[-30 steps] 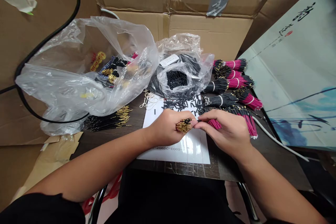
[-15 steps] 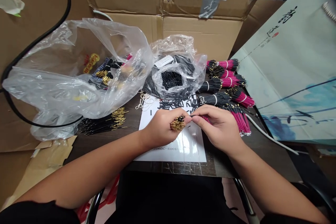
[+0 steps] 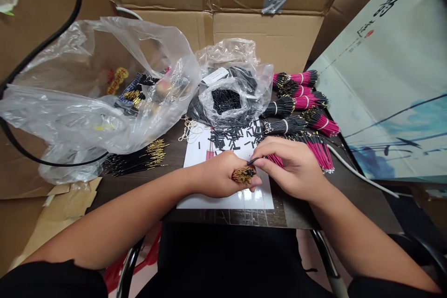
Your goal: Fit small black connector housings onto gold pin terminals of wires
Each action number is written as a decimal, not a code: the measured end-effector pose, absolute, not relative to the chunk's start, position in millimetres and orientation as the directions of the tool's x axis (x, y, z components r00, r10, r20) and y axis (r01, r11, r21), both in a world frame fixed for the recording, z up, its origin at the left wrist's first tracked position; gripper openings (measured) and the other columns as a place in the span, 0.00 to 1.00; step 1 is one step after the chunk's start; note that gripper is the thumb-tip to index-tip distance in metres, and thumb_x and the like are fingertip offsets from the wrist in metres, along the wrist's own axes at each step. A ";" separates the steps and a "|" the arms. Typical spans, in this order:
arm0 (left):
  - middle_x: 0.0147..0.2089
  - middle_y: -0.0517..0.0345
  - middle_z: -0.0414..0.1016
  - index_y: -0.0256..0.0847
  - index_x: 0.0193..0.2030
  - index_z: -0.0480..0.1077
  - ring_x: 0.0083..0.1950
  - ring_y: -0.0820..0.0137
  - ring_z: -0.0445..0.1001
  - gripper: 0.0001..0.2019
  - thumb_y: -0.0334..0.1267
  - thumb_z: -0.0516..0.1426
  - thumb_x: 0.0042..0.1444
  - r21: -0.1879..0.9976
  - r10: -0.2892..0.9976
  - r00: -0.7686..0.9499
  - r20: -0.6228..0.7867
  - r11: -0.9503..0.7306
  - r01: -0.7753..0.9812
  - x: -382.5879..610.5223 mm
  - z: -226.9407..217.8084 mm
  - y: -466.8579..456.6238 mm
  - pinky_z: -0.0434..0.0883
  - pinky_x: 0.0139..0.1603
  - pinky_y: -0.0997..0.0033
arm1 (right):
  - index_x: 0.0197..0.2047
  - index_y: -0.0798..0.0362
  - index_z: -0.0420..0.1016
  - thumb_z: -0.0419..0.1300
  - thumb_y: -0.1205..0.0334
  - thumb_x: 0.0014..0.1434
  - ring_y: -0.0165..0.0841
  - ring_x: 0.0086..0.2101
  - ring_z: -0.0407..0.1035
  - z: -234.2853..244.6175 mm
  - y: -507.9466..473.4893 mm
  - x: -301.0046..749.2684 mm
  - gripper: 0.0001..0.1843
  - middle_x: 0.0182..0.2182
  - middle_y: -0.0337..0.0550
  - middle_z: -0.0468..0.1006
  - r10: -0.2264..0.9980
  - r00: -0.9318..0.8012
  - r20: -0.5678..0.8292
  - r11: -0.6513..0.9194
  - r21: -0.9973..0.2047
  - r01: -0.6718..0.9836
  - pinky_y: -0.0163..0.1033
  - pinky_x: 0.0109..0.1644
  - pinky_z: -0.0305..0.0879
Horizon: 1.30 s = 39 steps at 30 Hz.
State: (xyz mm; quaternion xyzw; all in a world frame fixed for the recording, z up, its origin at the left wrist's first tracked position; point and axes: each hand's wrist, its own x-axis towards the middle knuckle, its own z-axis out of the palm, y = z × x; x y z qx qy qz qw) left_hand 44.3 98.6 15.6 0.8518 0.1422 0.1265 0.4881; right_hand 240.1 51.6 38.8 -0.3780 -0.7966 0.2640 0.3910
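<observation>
My left hand [image 3: 220, 174] is closed round a bundle of wires [image 3: 244, 175] whose gold pin tips stick out toward me. My right hand [image 3: 291, 165] pinches a small black tube [image 3: 252, 161] at the tips of thumb and forefinger, right above the bundle's tips, and also holds pink wire ends [image 3: 275, 160] under its palm. Both hands rest over a white laminated sheet [image 3: 223, 200] on the dark table. Loose black tube pieces [image 3: 232, 136] lie scattered on the sheet just beyond my fingers.
An open clear bag of black tubes [image 3: 226, 100] stands behind the sheet. A large crumpled plastic bag [image 3: 87, 102] lies at the left, with black gold-tipped wires [image 3: 139, 160] below it. Pink-and-black wire bundles [image 3: 303, 102] are stacked at the right. Cardboard boxes [image 3: 265, 37] wall the back.
Both hands have drawn toward me and slightly down over the sheet. The right fingers now pinch a black tube directly above the bundle's gold tips. The view has shifted a little.
</observation>
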 end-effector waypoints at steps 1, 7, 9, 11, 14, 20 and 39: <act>0.24 0.60 0.73 0.35 0.32 0.75 0.25 0.77 0.70 0.16 0.46 0.55 0.60 0.874 0.361 0.931 0.061 -0.470 0.125 44.3 15.8 98.7 0.65 0.30 0.78 | 0.38 0.53 0.73 0.59 0.69 0.59 0.30 0.34 0.70 38.5 51.5 239.8 0.04 0.33 0.41 0.76 0.809 -0.411 0.421 0.573 -0.720 0.391 0.38 0.39 0.67; 0.25 0.57 0.73 0.34 0.32 0.75 0.25 0.77 0.69 0.16 0.44 0.54 0.62 0.918 0.332 0.943 -0.002 -0.373 0.133 44.4 19.8 97.4 0.64 0.28 0.78 | 0.37 0.53 0.72 0.57 0.66 0.60 0.30 0.33 0.69 39.0 51.1 241.1 0.03 0.32 0.41 0.75 0.832 -0.398 0.386 0.532 -0.758 0.377 0.38 0.38 0.66; 0.25 0.58 0.73 0.34 0.32 0.75 0.26 0.77 0.69 0.15 0.43 0.54 0.62 0.932 0.319 0.948 0.010 -0.347 0.106 44.2 20.7 97.3 0.65 0.28 0.79 | 0.37 0.53 0.72 0.57 0.66 0.60 0.31 0.33 0.69 40.4 51.1 242.8 0.03 0.32 0.42 0.75 0.832 -0.408 0.376 0.530 -0.758 0.381 0.38 0.37 0.66; 0.25 0.58 0.73 0.34 0.33 0.75 0.26 0.78 0.68 0.14 0.42 0.54 0.62 0.939 0.309 0.951 0.015 -0.332 0.093 44.1 21.1 97.4 0.65 0.28 0.79 | 0.37 0.53 0.72 0.57 0.66 0.60 0.30 0.33 0.69 42.4 51.2 244.7 0.03 0.32 0.41 0.74 0.825 -0.433 0.364 0.535 -0.749 0.389 0.38 0.37 0.66; 0.26 0.58 0.74 0.34 0.33 0.75 0.26 0.78 0.69 0.14 0.42 0.54 0.62 0.937 0.308 0.951 0.000 -0.331 0.107 43.9 20.8 97.8 0.65 0.29 0.80 | 0.38 0.53 0.72 0.58 0.67 0.60 0.30 0.33 0.68 45.3 51.3 246.6 0.03 0.32 0.41 0.74 0.817 -0.457 0.352 0.543 -0.737 0.403 0.38 0.38 0.66; 0.27 0.57 0.75 0.34 0.34 0.75 0.27 0.76 0.70 0.14 0.43 0.54 0.62 0.930 0.304 0.952 -0.024 -0.343 0.133 43.8 20.1 97.8 0.65 0.29 0.78 | 0.38 0.52 0.72 0.57 0.65 0.61 0.30 0.32 0.68 45.5 50.3 246.4 0.03 0.32 0.41 0.74 0.809 -0.478 0.342 0.554 -0.716 0.426 0.37 0.37 0.66; 0.30 0.57 0.77 0.35 0.35 0.76 0.31 0.75 0.73 0.15 0.44 0.53 0.63 0.939 0.223 0.967 -0.126 -0.288 0.189 44.1 18.2 99.3 0.68 0.34 0.77 | 0.42 0.50 0.70 0.53 0.71 0.61 0.32 0.36 0.66 43.5 47.3 252.2 0.09 0.36 0.43 0.74 0.685 -0.636 0.356 0.715 -0.498 0.491 0.41 0.42 0.65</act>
